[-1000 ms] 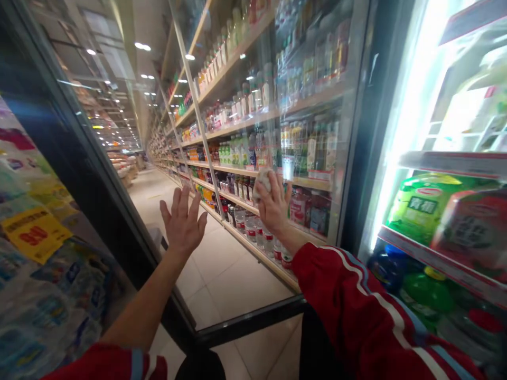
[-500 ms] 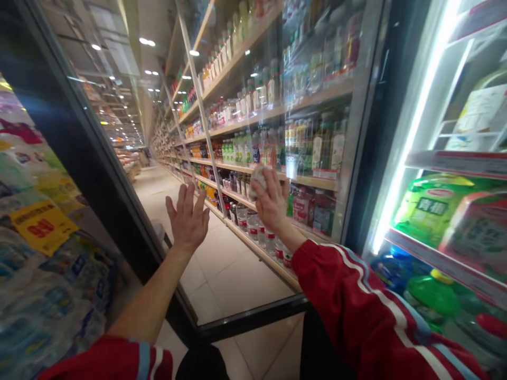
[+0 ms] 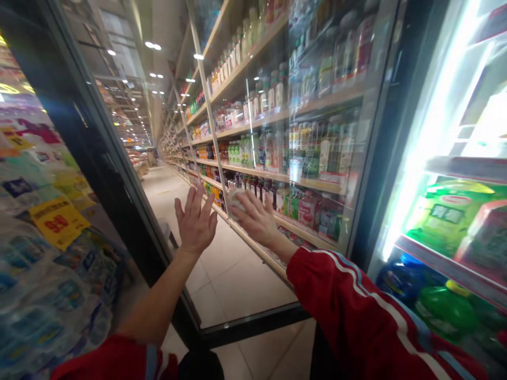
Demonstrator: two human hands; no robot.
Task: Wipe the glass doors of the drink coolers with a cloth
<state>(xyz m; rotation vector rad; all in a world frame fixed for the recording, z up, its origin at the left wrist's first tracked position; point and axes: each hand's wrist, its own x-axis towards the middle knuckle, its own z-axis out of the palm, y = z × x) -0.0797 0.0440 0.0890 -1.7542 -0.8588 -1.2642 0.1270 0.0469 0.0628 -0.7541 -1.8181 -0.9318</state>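
Note:
An open glass cooler door (image 3: 277,158) stands in front of me, its black frame running along the bottom and the left. My left hand (image 3: 195,220) lies flat against the glass with its fingers spread and nothing in it. My right hand (image 3: 255,216) presses a small white cloth (image 3: 234,200) onto the glass just to the right of the left hand. Both sleeves are red, the right one with white stripes.
Through the glass I see a long store aisle with a tiled floor (image 3: 222,264) and shelves of bottled drinks (image 3: 301,153). At the right the lit cooler shelves (image 3: 455,264) hold green and blue containers. At the left are packaged goods and a yellow price tag (image 3: 58,222).
My right hand has slid the cloth down and to the left on the glass, closer to the left hand. The left hand has stayed on the glass. My view has shifted a little.

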